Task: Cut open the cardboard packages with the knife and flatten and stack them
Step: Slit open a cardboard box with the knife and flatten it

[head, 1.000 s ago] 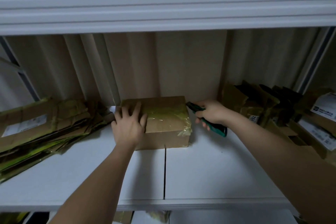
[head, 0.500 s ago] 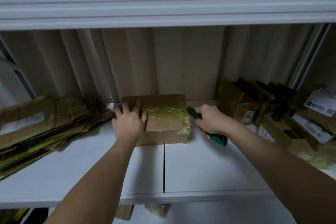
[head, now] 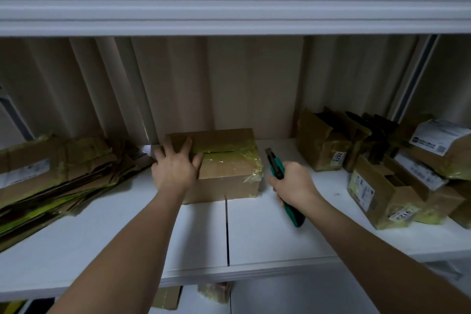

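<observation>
A brown cardboard box (head: pixel 224 176) wrapped in yellowish tape stands at the middle of the white shelf (head: pixel 254 232). A dark slit runs along the tape on its top. My left hand (head: pixel 175 168) rests flat on the box's left top, fingers spread. My right hand (head: pixel 293 186) grips a green and black utility knife (head: pixel 276 168), held just right of the box with its tip pointing away and clear of the cardboard. A stack of flattened cartons (head: pixel 56 176) lies on the shelf at the left.
Several unopened and partly torn packages (head: pixel 382 168) crowd the right end of the shelf, some with white labels. A thick white shelf board (head: pixel 229 0) hangs overhead. Beige curtain folds close the back. More cardboard shows under the shelf's front edge.
My right hand has drawn the knife away from the box's right top edge, back and to the right. A slit now shows in the top tape. My left hand stays on the box.
</observation>
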